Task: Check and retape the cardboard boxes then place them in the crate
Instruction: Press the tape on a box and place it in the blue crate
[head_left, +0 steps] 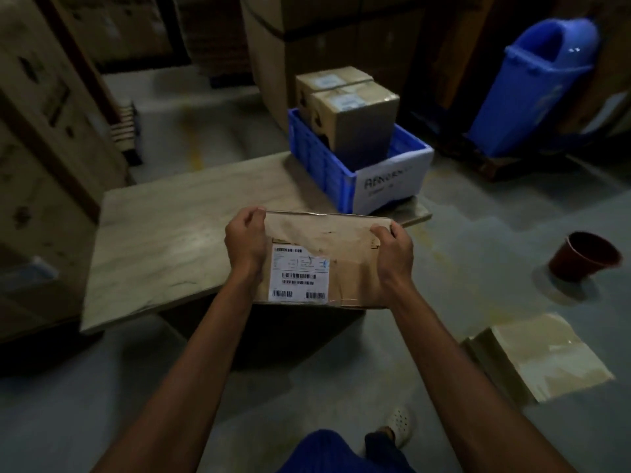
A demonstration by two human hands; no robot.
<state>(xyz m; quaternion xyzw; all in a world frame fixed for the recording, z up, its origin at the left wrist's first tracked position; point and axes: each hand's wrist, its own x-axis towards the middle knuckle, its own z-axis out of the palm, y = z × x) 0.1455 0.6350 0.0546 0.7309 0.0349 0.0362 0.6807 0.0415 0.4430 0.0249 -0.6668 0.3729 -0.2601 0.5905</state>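
Head cam: both hands are on the cardboard box (pixel 336 240), held up over the near edge of the table (pixel 164 227). Its long axis runs left to right, with the labelled face turned up at the camera. The left hand (pixel 246 240) curls round the far-left corner and the right hand (pixel 392 250) grips the far-right one. The blue crate (pixel 321 165) sits on the table's far right corner, just beyond the box, with two boxes (pixel 351 110) standing in it.
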